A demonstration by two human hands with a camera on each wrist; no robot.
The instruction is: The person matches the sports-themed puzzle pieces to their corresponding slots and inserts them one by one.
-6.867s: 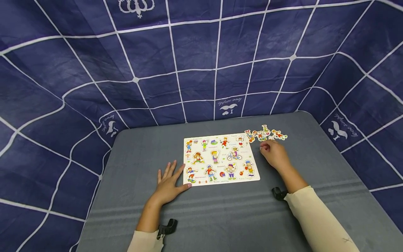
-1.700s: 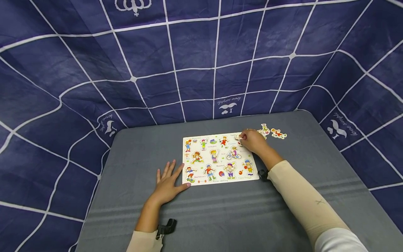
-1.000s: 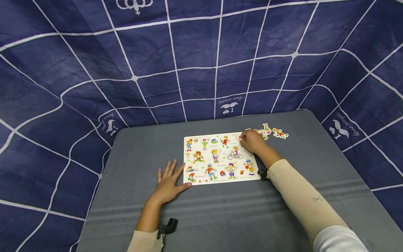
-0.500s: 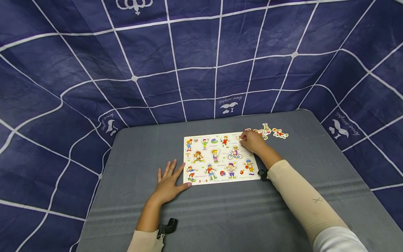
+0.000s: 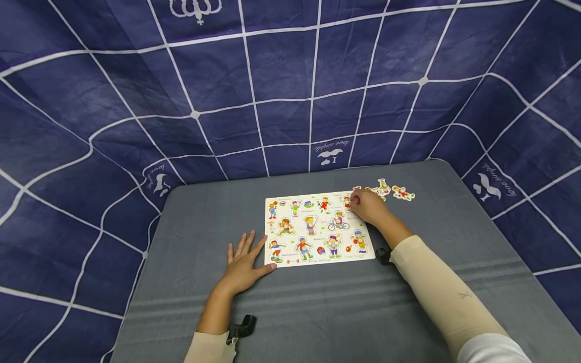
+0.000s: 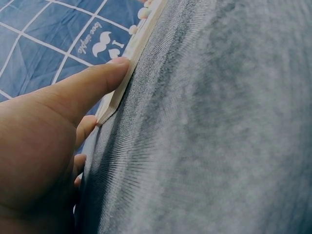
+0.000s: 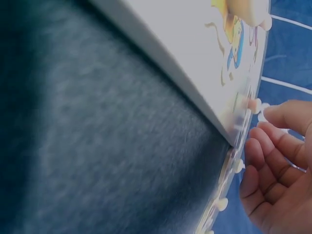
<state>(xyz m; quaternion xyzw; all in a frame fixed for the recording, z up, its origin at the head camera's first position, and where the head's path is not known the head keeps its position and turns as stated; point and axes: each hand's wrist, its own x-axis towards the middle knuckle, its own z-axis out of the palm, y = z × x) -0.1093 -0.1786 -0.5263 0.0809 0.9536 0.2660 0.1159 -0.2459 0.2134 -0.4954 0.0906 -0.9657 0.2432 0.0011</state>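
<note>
A white wooden knob puzzle board with printed sports figures lies mid-table. My left hand rests flat with fingers spread; its thumb touches the board's near left corner and the index finger its left side. In the left wrist view the thumb lies against the board's edge. At the far right corner, my right hand hovers with loosely bent fingers beside the tennis player piece. From the right wrist, a pale knob stands on the board just short of the thumb and index finger of that hand, which hold nothing.
Several loose figure pieces lie beyond the right hand, among them a green-and-white one and a red one. The grey table is walled by a blue gridded curtain. Both wrists wear a black band.
My right hand has carried a piece from the loose pile to the board's far right corner, then let go and drawn slightly right, uncovering the tennis player. The left hand has stayed put.
</note>
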